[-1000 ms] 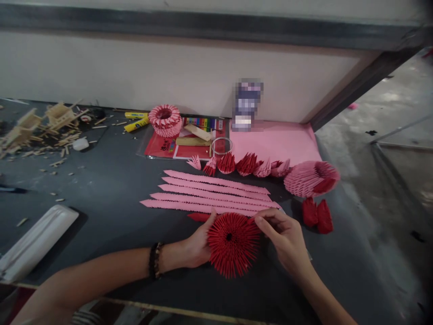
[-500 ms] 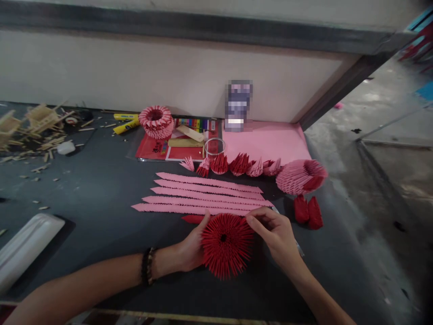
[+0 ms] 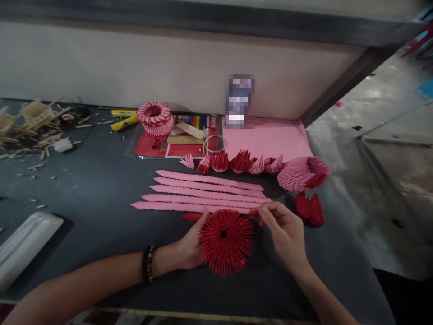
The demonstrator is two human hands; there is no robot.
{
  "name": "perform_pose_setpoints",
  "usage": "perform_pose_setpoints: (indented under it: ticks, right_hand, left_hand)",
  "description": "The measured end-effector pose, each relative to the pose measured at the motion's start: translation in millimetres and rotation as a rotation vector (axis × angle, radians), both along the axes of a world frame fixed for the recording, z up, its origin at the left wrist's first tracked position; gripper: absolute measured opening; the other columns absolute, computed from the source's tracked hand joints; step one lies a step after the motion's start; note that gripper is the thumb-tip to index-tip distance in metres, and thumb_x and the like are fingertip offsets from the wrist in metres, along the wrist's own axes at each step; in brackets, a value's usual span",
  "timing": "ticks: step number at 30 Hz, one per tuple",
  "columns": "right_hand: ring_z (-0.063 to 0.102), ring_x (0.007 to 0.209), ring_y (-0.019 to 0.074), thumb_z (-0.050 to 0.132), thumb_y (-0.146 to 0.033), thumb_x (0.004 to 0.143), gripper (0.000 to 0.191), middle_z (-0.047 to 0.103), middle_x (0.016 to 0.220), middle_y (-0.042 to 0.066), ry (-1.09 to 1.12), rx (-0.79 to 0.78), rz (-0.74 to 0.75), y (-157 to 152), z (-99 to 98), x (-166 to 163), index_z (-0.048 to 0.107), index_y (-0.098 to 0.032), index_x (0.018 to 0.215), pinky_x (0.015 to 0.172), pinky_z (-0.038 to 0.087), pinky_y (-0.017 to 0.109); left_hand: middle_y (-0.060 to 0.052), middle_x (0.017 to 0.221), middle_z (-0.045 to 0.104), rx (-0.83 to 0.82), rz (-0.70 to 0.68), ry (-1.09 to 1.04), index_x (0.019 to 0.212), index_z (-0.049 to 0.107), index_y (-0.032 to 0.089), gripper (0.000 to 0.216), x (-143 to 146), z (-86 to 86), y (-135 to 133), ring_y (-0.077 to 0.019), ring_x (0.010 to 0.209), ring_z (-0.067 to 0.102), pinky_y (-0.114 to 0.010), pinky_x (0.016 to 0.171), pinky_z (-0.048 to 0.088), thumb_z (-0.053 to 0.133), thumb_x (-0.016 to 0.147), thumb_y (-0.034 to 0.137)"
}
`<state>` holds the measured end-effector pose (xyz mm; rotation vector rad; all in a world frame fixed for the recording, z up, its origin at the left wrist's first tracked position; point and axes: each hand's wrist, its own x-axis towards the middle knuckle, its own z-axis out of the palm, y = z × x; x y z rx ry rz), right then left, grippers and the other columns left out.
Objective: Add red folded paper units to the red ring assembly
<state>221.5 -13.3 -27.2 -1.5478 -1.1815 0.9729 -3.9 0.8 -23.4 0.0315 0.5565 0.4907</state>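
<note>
the left hand [image 3: 191, 246] cups the left edge of a round red spiky paper piece [image 3: 226, 240] lying on the dark table [image 3: 94, 189]. the right hand [image 3: 286, 232] pinches a small red paper bit [image 3: 254, 211] at the piece's upper right rim. just beyond lie pink paper strips [image 3: 203, 194].

Red folded-paper disc [image 3: 226, 240], matt; dark matt tabletop [image 3: 94, 189].

The spiked disc [image 3: 226, 240] lies on the table [image 3: 101, 189] between the left hand [image 3: 190, 246] and right hand [image 3: 286, 232]. Behind it lie the paper strips [image 3: 203, 194]; behind those, a row of folded clusters [image 3: 237, 161] — the ring [image 3: 154, 118] farther back left, the cup [image 3: 302, 173] right.
</note>
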Motion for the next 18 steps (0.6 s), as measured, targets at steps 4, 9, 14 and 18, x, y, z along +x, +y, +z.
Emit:
perform_pose_setpoints:
  ticks: [4, 9, 14, 18]
  right_hand:
    - [0.072, 0.076, 0.0197, 0.065, -0.038, 0.096, 0.014, 0.08, 0.093, 0.004, -0.202, 0.005, 0.008, 3, -0.7, 4, 0.069, -0.024, 0.098, 0.067, 0.053, 0.03]
    - [0.075, 0.086, 0.0249, 0.064, -0.029, 0.094, 0.016, 0.082, 0.095, 0.004, -0.476, 0.086, 0.112, -1, 0.9, 0, 0.08, -0.026, 0.097, 0.082, 0.054, 0.037]
    - [0.071, 0.07, 0.021, 0.065, -0.038, 0.095, 0.022, 0.082, 0.087, 0.003, -0.302, 0.02, 0.14, -6, 3.7, -2, 0.082, -0.025, 0.098, 0.066, 0.053, 0.031]
    - [0.065, 0.062, 0.0179, 0.068, -0.04, 0.094, 0.025, 0.075, 0.07, 0.001, -0.171, 0.003, 0.198, -7, 3.7, -1, 0.081, -0.022, 0.082, 0.059, 0.049, 0.027]
  left_hand:
    - [-0.016, 0.131, 0.072, -0.034, 0.026, -0.043, 0.144, 0.059, 0.017, 0.071, -2, -2.5, 1, -0.0321, 0.133, 0.062, -0.052, 0.122, 0.036, 0.041, 0.099, 0.068]
    - [-0.014, 0.135, 0.071, -0.062, 0.056, -0.041, 0.143, 0.059, 0.016, 0.066, -1, -1.0, 3, -0.0307, 0.136, 0.06, -0.049, 0.124, 0.034, 0.041, 0.101, 0.063]
    - [-0.009, 0.134, 0.073, -0.013, 0.108, 0.035, 0.144, 0.06, 0.018, 0.055, 0, 2.6, 2, -0.0245, 0.143, 0.054, -0.042, 0.129, 0.027, 0.041, 0.105, 0.052]
    - [-0.006, 0.133, 0.075, 0.053, 0.172, 0.054, 0.14, 0.064, 0.021, 0.048, 1, 2.7, 0, -0.0212, 0.146, 0.052, -0.038, 0.132, 0.022, 0.044, 0.105, 0.048]
